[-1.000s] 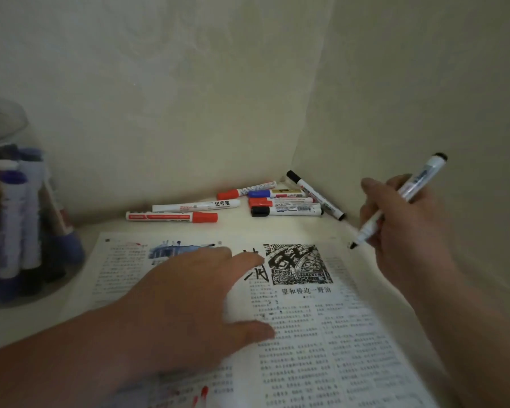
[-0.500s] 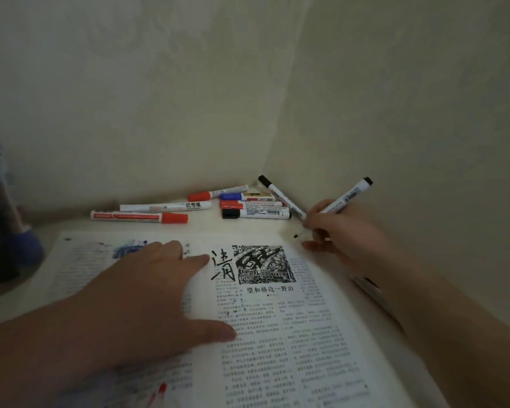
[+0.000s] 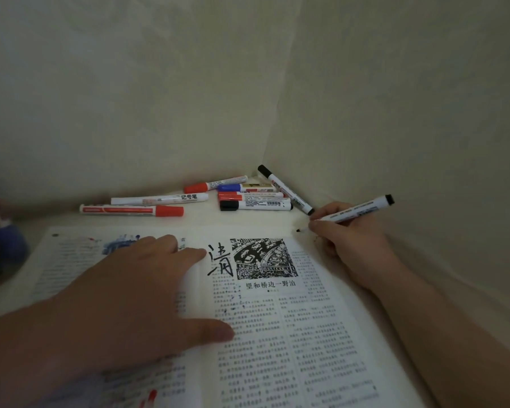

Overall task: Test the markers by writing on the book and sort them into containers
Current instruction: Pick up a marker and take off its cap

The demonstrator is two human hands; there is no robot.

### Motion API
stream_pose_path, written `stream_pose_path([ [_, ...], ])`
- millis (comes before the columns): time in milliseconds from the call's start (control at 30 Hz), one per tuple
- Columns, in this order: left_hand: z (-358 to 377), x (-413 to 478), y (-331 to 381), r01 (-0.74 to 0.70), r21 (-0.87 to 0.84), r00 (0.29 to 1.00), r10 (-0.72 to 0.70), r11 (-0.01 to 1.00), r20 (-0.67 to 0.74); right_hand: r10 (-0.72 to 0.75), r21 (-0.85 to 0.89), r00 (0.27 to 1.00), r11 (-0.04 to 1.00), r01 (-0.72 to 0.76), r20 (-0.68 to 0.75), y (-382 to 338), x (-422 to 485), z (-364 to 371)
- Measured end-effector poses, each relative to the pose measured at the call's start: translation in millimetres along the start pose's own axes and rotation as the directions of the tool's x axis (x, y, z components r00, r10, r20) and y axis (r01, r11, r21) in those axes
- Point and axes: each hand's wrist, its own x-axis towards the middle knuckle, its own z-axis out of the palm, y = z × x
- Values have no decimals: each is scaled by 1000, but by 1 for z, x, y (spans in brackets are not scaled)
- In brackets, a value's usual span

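1. Nearest, the left hand [image 3: 124, 295] lies flat on the open book [image 3: 292, 348], fingers spread and thumb stretched to the right. It presses the left page and the gutter down so that the pages stay open.
2. Red ink marks show at the near edge of the left page and a blue scribble at its far end. Judging by these, the pages have already taken test strokes.
3. Further off on the right, the right hand [image 3: 351, 245] pinches an uncapped black marker [image 3: 357, 212] between thumb and fingertips. Its barrel slants up to the right.
4. The marker's tip sits just beyond the far right corner of the page. Whether it touches the table [image 3: 256, 220] I cannot tell.
5. The step in hand looks like testing this marker. The next move calls for bringing the tip left onto a bare margin and drawing a short stroke while the left hand holds the paper flat.
6. Farthest, seven loose markers [image 3: 159, 199] lie in the corner by the wall [image 3: 189, 98] — red, blue and black caps, one leaning against the right wall.
7. A container [image 3: 0, 240] shows blurred at the far left edge — the only one in view.
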Motion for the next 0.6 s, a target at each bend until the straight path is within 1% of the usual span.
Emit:
stream_pose_path([
  [67, 0, 1, 1, -2, 5, 1000, 2, 1000, -1, 10, -11, 1000, 1000, -10, 16, 2, 3, -3],
  [167, 2, 2, -1, -14, -2, 1000, 14, 1000, -10, -6, -126, 999, 992, 12, 50, 1, 3, -2],
  [233, 3, 2, -2, -19, -8, 1000, 19, 1000, -18, -14, -149, 998, 989, 23, 62, -1, 2, -1],
  [400, 4, 2, -2, -19, -12, 1000, 18, 1000, -26, -35, -243, 998, 969, 45, 47, -1, 4, 2],
  [500, 5, 2, -2, -19, -9, 999, 19, 1000, -33, -26, -227, 998, 973, 37, 52, -2, 4, 2],
  [600, 5, 3, -3, -21, -12, 999, 20, 1000, -41, -10, -174, 993, 984, 31, 122, -3, 0, 1],
])
